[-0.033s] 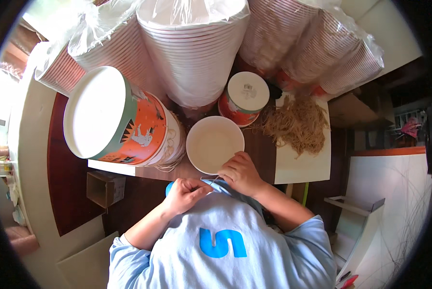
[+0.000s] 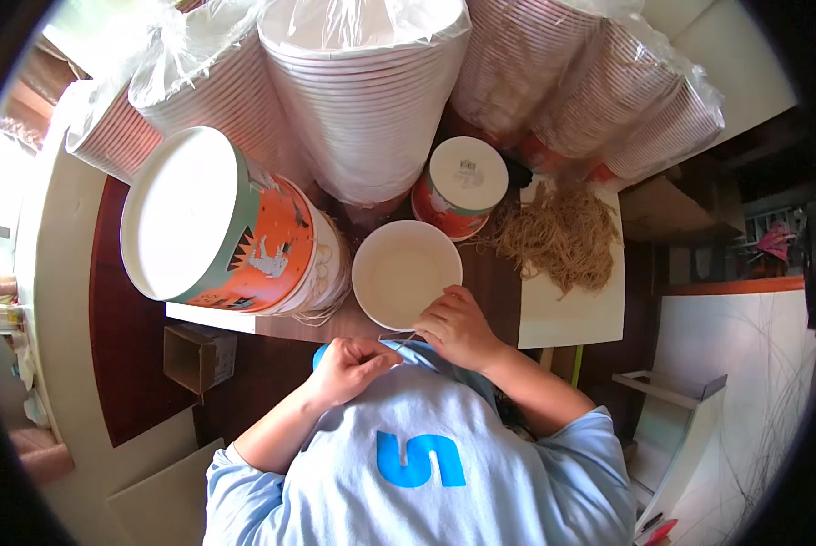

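In front of my chest, my left hand [image 2: 352,369] is closed, thumb and finger pinched on a thin strand [image 2: 399,340]. This pale strand, like twine, runs across to my right hand [image 2: 458,328], whose fingers are curled together on its other end. My right hand overlaps the near right rim of an open white paper tub [image 2: 406,264]; whether it touches the rim I cannot tell. The tub's inside is plain, and I see nothing lying in it. A tangled heap of brown twine [image 2: 563,232] lies beyond my right hand, on a white board [image 2: 583,314].
A large orange and green bucket [image 2: 262,241] stands at the left, white end up. A smaller orange tub [image 2: 463,177] stands behind the open one. Plastic-wrapped stacks of paper tubs [image 2: 362,109] line the back. A cardboard box [image 2: 199,355] sits below the table's left edge.
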{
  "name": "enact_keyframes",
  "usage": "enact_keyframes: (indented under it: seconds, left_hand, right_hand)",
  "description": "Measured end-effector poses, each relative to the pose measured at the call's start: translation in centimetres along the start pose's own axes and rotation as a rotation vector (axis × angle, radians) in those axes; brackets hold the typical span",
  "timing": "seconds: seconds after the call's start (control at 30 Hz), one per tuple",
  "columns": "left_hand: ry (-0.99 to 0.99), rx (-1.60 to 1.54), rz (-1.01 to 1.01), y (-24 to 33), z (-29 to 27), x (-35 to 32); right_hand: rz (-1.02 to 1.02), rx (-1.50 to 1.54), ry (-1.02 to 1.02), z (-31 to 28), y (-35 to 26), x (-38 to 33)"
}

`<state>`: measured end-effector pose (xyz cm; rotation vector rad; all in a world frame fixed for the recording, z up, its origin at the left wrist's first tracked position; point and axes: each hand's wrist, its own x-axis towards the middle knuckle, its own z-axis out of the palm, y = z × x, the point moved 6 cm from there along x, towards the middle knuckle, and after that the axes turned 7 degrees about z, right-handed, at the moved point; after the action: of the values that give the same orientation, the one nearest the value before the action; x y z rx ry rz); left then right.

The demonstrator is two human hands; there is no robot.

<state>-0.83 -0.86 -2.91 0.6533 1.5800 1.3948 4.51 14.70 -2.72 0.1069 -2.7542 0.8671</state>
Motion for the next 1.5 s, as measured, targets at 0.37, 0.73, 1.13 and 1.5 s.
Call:
enact_keyframes:
  seconds: [0.37,0.73,1.13,1.5]
  left_hand:
    - [-0.193,0.208,-0.209,3.2,-8.5,-4.5]
    - [-0.124,-0.259,-0.047,3.7,-1.9,3.5]
    - [-0.266,-0.493,-0.39,-2.2,-1.0,2.7]
    - [-0.28,-0.085,-0.24,1.5,0.0,4.3]
  right_hand:
    - [-0.037,-0.215,-0.358,-4.1,5.0,-1.4]
    - [0.566,1.089,-0.441,-0.6,-2.5,3.0]
    - [0.616,0.637,-0.232,-5.2,3.5,1.3]
    - [0.147,0.532,-0.267,-5.9,-3.1,3.9]
